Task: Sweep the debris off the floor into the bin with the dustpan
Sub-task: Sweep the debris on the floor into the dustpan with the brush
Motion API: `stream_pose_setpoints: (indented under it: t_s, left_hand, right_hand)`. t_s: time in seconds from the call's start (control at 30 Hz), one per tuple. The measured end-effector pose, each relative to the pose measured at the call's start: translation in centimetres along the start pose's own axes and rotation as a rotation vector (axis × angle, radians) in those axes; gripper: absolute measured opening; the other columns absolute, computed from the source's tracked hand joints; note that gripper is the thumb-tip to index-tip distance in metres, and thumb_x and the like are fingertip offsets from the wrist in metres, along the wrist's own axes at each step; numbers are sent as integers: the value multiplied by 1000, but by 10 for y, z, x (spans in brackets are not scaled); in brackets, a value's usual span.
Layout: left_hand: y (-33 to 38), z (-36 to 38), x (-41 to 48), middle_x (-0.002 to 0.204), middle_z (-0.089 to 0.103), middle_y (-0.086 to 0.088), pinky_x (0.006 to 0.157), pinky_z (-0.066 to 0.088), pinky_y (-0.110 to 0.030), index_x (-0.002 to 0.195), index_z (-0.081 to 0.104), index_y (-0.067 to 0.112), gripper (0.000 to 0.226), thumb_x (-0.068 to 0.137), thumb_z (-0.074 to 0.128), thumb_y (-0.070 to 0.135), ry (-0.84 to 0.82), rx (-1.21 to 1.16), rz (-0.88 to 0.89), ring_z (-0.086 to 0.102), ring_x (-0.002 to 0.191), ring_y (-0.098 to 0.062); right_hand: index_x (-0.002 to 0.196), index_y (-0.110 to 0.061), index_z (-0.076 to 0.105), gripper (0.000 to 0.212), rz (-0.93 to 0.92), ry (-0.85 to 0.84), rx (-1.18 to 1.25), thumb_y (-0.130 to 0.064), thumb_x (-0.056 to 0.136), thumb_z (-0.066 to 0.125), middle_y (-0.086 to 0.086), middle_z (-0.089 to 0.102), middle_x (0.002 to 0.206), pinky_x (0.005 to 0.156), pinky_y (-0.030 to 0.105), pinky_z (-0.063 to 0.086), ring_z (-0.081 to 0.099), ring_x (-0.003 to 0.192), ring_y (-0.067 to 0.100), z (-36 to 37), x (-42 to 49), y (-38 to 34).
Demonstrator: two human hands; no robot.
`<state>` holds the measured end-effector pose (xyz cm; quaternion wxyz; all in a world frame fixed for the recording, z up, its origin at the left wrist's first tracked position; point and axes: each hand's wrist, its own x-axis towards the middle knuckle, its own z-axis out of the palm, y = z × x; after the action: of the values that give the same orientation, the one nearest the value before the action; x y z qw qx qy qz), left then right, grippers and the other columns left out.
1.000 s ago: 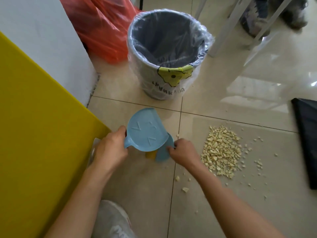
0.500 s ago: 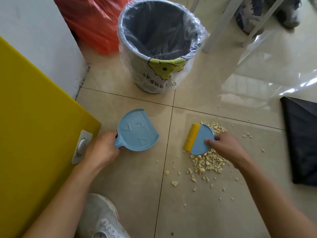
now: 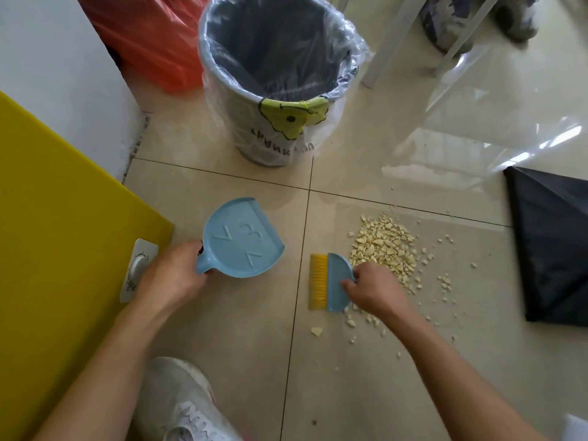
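**Status.** The left hand (image 3: 171,275) grips the handle of the blue dustpan (image 3: 241,240), fingers curled round it. The pan is low over the floor (image 3: 241,329) on the near side of the bin (image 3: 276,128), slightly to its left. Whether its front lip touches the floor cannot be told. The right hand (image 3: 372,291) pinches the back of the small brush (image 3: 331,281), also on the near side of the bin. The debris (image 3: 385,246), a heap of pale crumbs, lies on the floor near the bin and to its right, just beside the brush, with strays scattered around it. None is in the pan or the bin yet.

**Hazards.**
- The yellow bristles face away from the heap. A stroke from this position likely moves nothing, so the brush must first pass to the heap's far side.
- The pan and heap are apart. A long stroke across the glossy tile can scatter light crumbs.
- A raised pan lip lets crumbs slide underneath.
- The grout line running from the bin towards the person crosses the sweep path and may trap fine pieces.
- The loose plastic liner over the bin rim can snag the pan, and a hasty tilt can spill crumbs outside.
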<state>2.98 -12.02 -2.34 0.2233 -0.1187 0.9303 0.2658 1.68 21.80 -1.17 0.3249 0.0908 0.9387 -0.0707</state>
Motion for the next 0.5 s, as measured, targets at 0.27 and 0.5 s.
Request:
stream_pose_setpoints:
  t_s: [0.27,0.5]
  left_hand:
    - [-2,7,1,71,66,2,62,54,-39,79,59,23,9,76,63,16,-77,37,20,64,69,-22]
    - [9,2,1,74,67,4,64,56,-41,79,58,26,11,76,66,19,-98,61,57,65,72,-23]
  right_hand:
    - [97,-13,77,26,9,70,-24,-33,92,61,8,71,77,53,30,51,65,64,17,-49,-5,40]
    - [93,-17,72,25,-279,-223,-43,-35,86,57,1,70,78,60,34,56,67,69,19,25,-94,-35]
